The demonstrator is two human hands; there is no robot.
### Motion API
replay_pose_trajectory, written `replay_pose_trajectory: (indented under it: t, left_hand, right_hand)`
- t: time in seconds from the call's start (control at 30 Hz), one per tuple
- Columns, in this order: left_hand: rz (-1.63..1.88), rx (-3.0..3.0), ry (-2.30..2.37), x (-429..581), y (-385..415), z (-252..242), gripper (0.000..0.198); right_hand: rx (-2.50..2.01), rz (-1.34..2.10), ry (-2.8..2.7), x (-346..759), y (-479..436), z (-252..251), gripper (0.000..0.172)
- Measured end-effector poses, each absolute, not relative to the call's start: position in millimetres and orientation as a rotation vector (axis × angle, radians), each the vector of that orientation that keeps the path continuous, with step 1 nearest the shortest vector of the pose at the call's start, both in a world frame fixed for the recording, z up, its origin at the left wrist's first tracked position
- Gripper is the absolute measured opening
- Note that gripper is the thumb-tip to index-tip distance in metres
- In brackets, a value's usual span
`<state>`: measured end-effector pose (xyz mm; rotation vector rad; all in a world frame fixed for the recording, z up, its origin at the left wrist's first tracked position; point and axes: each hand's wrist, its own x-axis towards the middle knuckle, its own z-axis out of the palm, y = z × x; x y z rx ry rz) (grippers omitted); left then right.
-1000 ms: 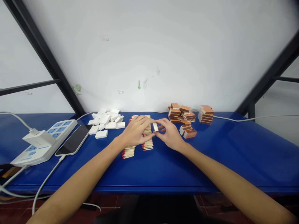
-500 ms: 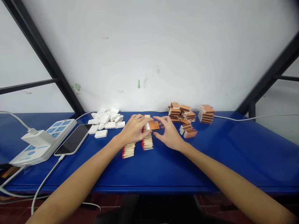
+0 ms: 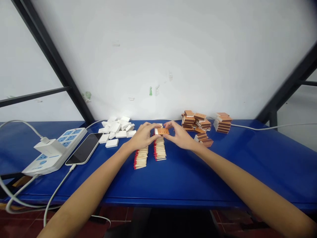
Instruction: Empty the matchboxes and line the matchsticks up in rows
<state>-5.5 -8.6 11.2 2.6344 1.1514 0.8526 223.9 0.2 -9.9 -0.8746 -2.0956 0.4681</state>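
Matchbox-packing workbench (image 3: 173, 178): stacked matchboxes (image 3: 198, 122), loose matches (image 3: 159, 148)

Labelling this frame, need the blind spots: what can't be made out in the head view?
Head view throughout.
- matchbox: contents and tray position, its ends covered by the left hand and right hand.
- match rows: far ends hidden under both hands.
- brown box stacks: print too small.
- table: both ends cut off by the frame edges.
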Motion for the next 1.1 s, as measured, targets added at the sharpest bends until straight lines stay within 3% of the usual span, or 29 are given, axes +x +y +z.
replay_pose_trajectory:
  t: [0.27, 0.57, 1.1]
  left_hand:
    - [0.647, 2.81, 1.162, -13.2, -2.2, 13.6, 0.022]
    - [0.552, 2.788, 1.176, -16.7, -1.1, 11.4, 0.026]
    - [0.505, 2.771, 1.201, -17.1, -0.7, 13.2, 0.024]
  right_hand:
    - [-0.946, 0.464, -2.134, 221.1, 3.9, -29.0, 0.037]
    - [-0.935, 0.424, -2.202, 221.2, -2.5, -25.0, 0.027]
    - [-0.989, 0.334, -2.307, 246.2, -2.1, -17.5, 0.026]
